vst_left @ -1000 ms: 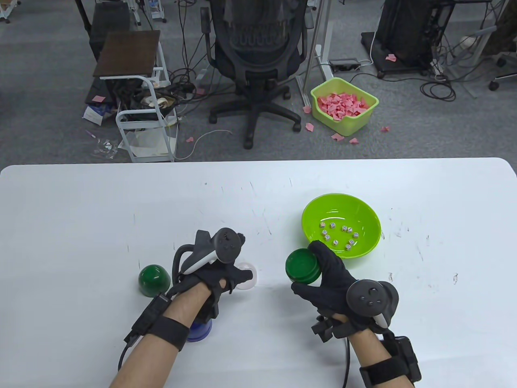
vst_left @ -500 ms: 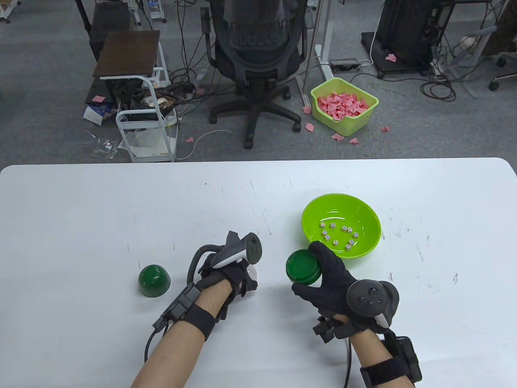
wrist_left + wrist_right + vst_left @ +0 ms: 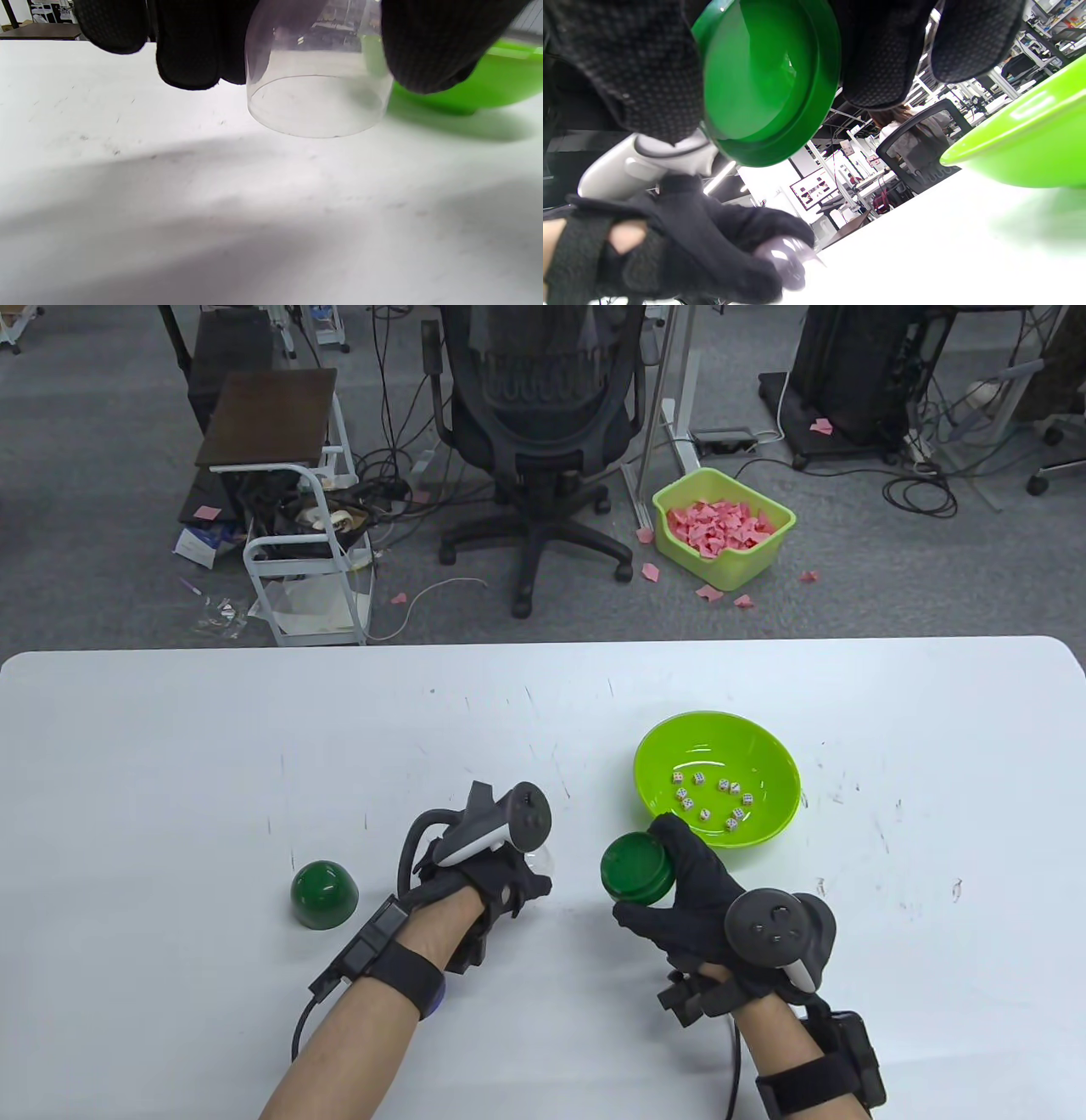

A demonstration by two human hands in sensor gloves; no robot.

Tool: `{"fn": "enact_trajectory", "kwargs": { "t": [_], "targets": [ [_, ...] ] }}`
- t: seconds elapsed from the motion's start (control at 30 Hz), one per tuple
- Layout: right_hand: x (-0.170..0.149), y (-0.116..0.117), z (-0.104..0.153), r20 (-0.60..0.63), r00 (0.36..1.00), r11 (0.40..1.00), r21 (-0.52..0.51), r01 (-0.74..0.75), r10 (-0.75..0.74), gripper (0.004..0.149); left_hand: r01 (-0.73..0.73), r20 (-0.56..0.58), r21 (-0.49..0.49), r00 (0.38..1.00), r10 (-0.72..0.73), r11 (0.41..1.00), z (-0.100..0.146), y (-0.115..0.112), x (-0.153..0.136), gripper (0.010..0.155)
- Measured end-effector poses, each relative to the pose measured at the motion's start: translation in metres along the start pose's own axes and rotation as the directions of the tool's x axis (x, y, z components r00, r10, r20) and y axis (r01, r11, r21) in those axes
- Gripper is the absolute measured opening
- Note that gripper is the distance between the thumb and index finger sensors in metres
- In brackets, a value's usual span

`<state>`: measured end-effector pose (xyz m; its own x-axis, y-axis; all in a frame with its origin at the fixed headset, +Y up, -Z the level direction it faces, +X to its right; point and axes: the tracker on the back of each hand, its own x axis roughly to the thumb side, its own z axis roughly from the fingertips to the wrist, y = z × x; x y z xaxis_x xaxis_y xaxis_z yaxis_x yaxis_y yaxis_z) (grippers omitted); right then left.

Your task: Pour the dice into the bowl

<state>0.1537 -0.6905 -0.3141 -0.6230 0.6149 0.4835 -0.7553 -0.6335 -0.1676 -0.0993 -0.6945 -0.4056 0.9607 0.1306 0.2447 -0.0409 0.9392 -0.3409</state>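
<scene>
Left hand (image 3: 492, 872) has slid right and lifted a bit over the last second, and the blue thing it was covering is now just a sliver under the wrist. Nothing else budged.

Going left to right: dark green dome cup (image 3: 324, 894) sits mouth-down on the tabletop (image 3: 212, 746), parked well left, probably emptied or waiting its turn. Next, the left hand grips a clear cup (image 3: 318, 97), fingers (image 3: 186, 46) on one side and thumb on the other, held just off the surface. Wrist view shows it see-through with nothing inside that I can make out, so my guess is it's being carried, not poured.

Right hand (image 3: 704, 899) is wrapped around a round green cup (image 3: 636, 867), tipped on its side with the flat end facing left, right next to the near-left rim of the lime bowl (image 3: 764, 836). Looks like a pouring pose, mouth toward the bowl, though I can't see the opening itself.

Dice (image 3: 708, 797) are already lying scattered in the bottom of the bowl, so at least part of the pour looks done.
</scene>
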Motion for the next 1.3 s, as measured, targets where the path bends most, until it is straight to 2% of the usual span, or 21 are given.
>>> {"fn": "enact_trajectory", "kwargs": {
  "t": [0.27, 0.43, 0.57, 0.97, 1.3],
  "targets": [
    [0.001, 0.01, 0.0, 0.006, 0.998, 0.995, 0.082, -0.055, 0.055, 0.1, -0.216, 0.141, 0.099, 0.969, 0.202, 0.971, 0.028, 0.028, 0.001, 0.087],
    [0.002, 0.02, 0.001, 0.014, 0.997, 0.989, 0.129, -0.078, 0.077, 0.099, -0.311, 0.248, 0.105, 0.928, 0.278, 0.945, 0.04, 0.029, 0.011, 0.086],
    [0.004, 0.025, 0.002, 0.02, 0.996, 0.986, 0.144, -0.085, 0.083, 0.099, -0.332, 0.3, 0.107, 0.909, 0.288, 0.937, 0.046, 0.026, 0.022, 0.086],
    [0.006, 0.026, 0.003, 0.042, 0.998, 0.992, 0.11, -0.055, 0.051, 0.099, -0.341, 0.334, 0.054, 0.892, 0.305, 0.938, 0.043, 0.017, 0.036, 0.086],
    [0.007, 0.024, 0.003, 0.063, 0.997, 0.995, 0.092, -0.043, 0.037, 0.099, -0.337, 0.325, -0.015, 0.889, 0.323, 0.941, 0.046, 0.023, 0.035, 0.088]
  ]
}}
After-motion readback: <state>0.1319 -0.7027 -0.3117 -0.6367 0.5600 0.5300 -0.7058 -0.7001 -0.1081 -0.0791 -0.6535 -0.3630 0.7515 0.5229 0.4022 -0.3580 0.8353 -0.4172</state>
